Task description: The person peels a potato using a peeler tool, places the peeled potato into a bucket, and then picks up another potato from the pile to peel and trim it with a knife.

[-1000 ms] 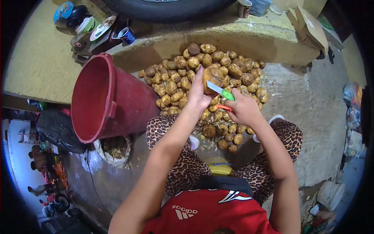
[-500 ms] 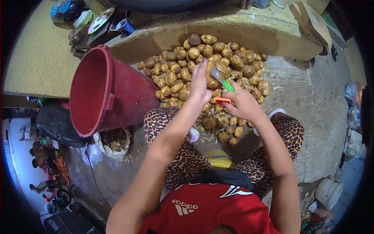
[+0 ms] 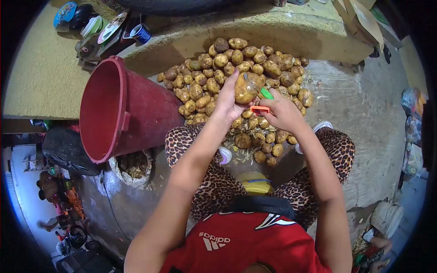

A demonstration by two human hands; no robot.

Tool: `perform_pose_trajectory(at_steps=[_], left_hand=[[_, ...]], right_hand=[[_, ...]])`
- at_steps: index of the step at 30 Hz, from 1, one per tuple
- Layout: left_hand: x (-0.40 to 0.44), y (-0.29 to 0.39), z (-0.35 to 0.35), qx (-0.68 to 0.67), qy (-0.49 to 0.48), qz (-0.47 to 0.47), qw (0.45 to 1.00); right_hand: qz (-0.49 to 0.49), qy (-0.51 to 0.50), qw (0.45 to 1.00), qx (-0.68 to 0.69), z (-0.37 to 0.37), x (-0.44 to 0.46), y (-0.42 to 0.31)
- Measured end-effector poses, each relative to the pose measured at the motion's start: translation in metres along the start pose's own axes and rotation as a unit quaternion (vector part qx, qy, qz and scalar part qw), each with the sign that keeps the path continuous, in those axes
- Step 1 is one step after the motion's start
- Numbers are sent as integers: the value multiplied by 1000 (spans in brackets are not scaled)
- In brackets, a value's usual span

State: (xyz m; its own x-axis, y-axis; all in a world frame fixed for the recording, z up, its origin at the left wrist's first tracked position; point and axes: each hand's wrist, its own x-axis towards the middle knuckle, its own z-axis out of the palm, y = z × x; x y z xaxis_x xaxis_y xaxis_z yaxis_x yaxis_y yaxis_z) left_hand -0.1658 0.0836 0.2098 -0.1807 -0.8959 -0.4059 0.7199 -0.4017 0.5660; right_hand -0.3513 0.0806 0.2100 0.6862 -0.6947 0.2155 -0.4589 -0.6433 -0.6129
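My left hand [image 3: 230,98] cradles a large potato [image 3: 247,91] in front of me, its skin brown and yellow. In my right hand [image 3: 286,111] is a knife with a green handle [image 3: 266,93], held close against the potato's right side. Most of its blade is hidden. An orange plastic piece [image 3: 260,109] shows at my right thumb, and its kind is unclear. Beyond and below both hands, a heap of potatoes [image 3: 195,91] spreads over the floor, with scraps of peel among the nearer ones.
A tall red bucket [image 3: 152,100] leans at the left, beside a white sack [image 3: 132,177] of scraps. Behind the heap runs a low concrete ledge [image 3: 309,38] with a cardboard box [image 3: 359,20]. A yellow seat [image 3: 255,184] shows between my knees. Other people appear at the lower left and lower right.
The knife blade, visible across the potato's face before, is now mostly out of sight. The potato has turned slightly in my left hand, and my right hand has shifted a little.
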Motion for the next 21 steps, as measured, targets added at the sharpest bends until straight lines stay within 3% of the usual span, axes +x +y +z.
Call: perform_pose_trajectory(at_steps=[3,6,11,14,17,19,20,21], left_hand=[[11,-11,-7,21,94,44,994],[18,-14,-10,93,108,162,976],[11,-9,-9,78,100,55,990],[17,-12,-17,63,71,30,995],[18,-16,-16,41,71,35,996],[18,-19,-12,37,85,57,994],[17,-21,-12,42,95,73,992],[15,-21,-9,47,105,89,989]], right_hand=[[-10,-13,998,55,6,1,9],[19,-64,977,203,7,2,12],[134,-139,882,430,4,-2,13],[172,-149,852,471,-1,-2,12],[225,-147,849,455,-5,-1,7],[55,-45,976,208,11,-4,16],[-35,8,997,75,20,-6,19],[-18,-3,998,65,19,-7,14]])
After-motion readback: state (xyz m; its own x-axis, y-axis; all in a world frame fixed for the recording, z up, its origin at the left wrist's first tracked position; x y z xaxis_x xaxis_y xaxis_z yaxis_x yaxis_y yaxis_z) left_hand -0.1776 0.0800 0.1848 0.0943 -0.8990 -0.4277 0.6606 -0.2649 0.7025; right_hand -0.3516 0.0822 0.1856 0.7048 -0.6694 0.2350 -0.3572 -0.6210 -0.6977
